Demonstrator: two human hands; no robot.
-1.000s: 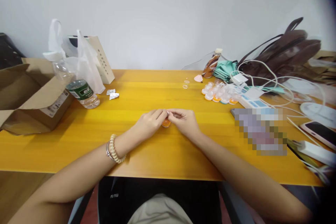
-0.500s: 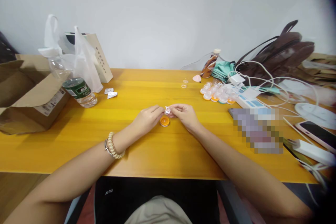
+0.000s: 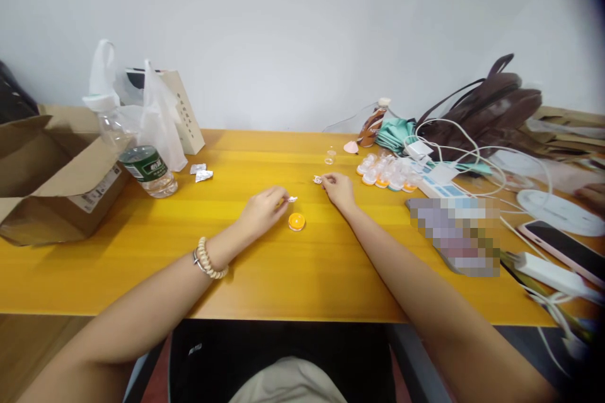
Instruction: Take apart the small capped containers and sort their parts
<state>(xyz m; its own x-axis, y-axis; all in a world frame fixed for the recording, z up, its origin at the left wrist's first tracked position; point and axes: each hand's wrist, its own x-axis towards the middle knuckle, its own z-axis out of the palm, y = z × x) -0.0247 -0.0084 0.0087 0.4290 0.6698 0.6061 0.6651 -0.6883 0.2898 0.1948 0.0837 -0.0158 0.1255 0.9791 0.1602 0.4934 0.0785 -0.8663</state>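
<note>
At the near edge of a yellow wooden table [image 3: 142, 252], a seated person's bare forearms reach forward, a beaded bracelet [image 3: 208, 259] on the left wrist. Mid-table, the left hand [image 3: 262, 209] pinches a small foil scrap [image 3: 292, 199] between thumb and fingertips, while the right hand [image 3: 338, 189], a little farther off, pinches what looks like a second silvery scrap [image 3: 317, 180]; the view is too small to be sure. Between and just below the hands, a small orange cup [image 3: 297, 221] sits alone on the wood, touching neither hand. Farther back, a cluster of clear and orange cups [image 3: 385, 173] lies to the right, beside a white power strip [image 3: 442, 184] trailing cables. Left, a water bottle [image 3: 137, 154] stands by an open cardboard box [image 3: 51, 170] and a plastic bag [image 3: 158, 116]. Against the plain pale wall [image 3: 293, 31], a brown handbag [image 3: 486, 107] slumps at the far right.
</note>
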